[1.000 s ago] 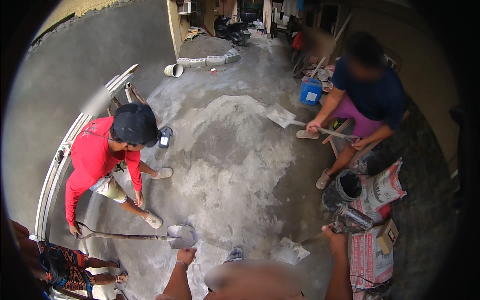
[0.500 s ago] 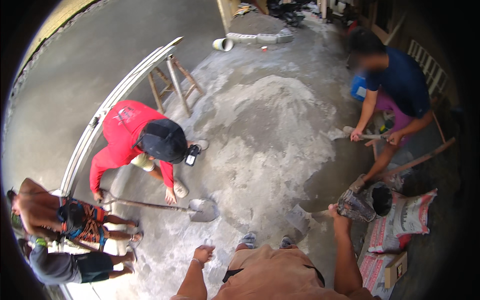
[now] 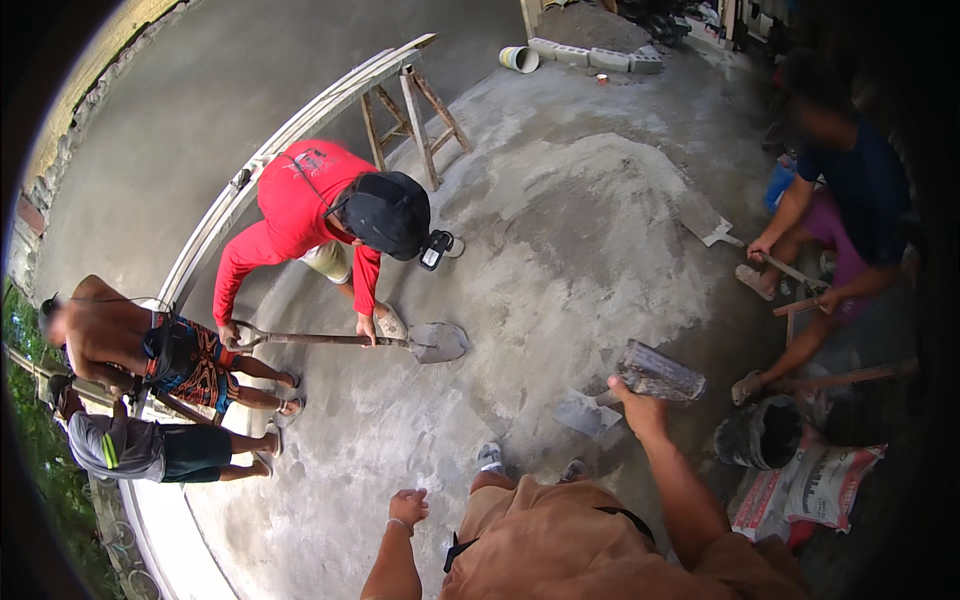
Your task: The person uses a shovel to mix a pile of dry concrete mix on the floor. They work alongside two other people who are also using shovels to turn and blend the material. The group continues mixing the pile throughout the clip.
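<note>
My right hand [image 3: 643,408] is closed round the upper end of a shovel, beside its thick, dark, worn top end [image 3: 660,374]. Beyond that hand the flat blade [image 3: 588,416] rests against the grey floor, with its shaft mostly hidden. My left hand [image 3: 408,507], a band at its wrist, hangs loosely curled with nothing visible in it. In front of me spreads a low heap of pale grey powder and sand [image 3: 590,240]. A co-worker in red [image 3: 310,200] holds another shovel [image 3: 438,343] with both hands at its left edge.
A co-worker in dark blue [image 3: 860,190] holds a shovel [image 3: 705,222] at the heap's right. A black bucket [image 3: 745,440] and printed sacks [image 3: 825,480] stand to my right. Two people [image 3: 110,330] bend at far left, near long rails [image 3: 225,205] on a trestle [image 3: 420,120].
The view has swung right and my right hand's shovel top now stands clear of the bucket. The red-sleeved co-worker's front hand has closed on the shaft; the blue-shirted one's shovel has reached the heap.
</note>
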The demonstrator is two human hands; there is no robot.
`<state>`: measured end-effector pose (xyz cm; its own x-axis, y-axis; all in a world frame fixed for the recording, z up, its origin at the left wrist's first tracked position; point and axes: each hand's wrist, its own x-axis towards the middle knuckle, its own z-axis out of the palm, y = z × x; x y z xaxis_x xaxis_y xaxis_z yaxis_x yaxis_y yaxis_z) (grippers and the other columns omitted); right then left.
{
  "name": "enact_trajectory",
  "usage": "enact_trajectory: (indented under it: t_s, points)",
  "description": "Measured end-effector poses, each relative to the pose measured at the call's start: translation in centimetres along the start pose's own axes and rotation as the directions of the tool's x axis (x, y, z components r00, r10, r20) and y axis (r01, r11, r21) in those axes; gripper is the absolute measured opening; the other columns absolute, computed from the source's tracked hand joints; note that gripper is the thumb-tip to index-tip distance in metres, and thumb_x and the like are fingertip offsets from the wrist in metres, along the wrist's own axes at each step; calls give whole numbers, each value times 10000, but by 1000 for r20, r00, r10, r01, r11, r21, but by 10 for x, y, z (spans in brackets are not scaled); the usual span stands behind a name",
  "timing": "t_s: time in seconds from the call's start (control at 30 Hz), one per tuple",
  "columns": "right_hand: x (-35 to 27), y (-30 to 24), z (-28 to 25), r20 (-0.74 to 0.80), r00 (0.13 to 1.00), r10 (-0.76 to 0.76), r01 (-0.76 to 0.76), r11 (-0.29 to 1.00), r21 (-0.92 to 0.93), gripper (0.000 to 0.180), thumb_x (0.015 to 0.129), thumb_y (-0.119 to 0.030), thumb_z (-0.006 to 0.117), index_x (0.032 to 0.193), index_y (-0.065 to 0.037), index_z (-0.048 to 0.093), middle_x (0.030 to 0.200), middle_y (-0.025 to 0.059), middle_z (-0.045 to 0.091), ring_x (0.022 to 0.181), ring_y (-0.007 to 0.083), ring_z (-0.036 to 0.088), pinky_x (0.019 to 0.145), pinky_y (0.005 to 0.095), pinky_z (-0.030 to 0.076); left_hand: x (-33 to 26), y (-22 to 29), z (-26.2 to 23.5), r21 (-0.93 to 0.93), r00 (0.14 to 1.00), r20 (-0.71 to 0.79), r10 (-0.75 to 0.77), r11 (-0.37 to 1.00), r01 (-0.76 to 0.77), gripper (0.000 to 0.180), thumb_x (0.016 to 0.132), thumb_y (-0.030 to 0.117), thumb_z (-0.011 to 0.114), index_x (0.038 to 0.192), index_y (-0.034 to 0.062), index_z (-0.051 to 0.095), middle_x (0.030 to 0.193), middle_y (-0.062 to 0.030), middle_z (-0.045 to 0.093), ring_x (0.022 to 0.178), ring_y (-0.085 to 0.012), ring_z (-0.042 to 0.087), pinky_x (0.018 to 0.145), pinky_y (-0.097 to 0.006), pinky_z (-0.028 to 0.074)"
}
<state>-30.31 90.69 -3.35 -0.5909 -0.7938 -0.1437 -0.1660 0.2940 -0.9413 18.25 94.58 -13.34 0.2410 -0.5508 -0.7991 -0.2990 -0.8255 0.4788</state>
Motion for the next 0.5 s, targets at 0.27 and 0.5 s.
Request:
enact_trajectory:
  t_s: [0.27,0.5]
  points:
    - [-39,-32,105,228,932,-283,269,959,90,355,756,-138,782,1067,-40,643,1020,124,660,980,270,633,873,364,478,42,61,31,-326,973,227,-37,939,112,434,874,376,686,1085,9,590,959,-102,659,804,-205,658,655,-349,553]
    - [-79,-104,258,485,607,-629,453,776,440,350,713,-95,765,1023,-39,612,983,112,635,930,280,625,815,359,486,86,128,9,-617,744,623,240,735,280,495,917,514,492,1140,75,542,1103,-133,596,959,-262,597,799,-435,524]
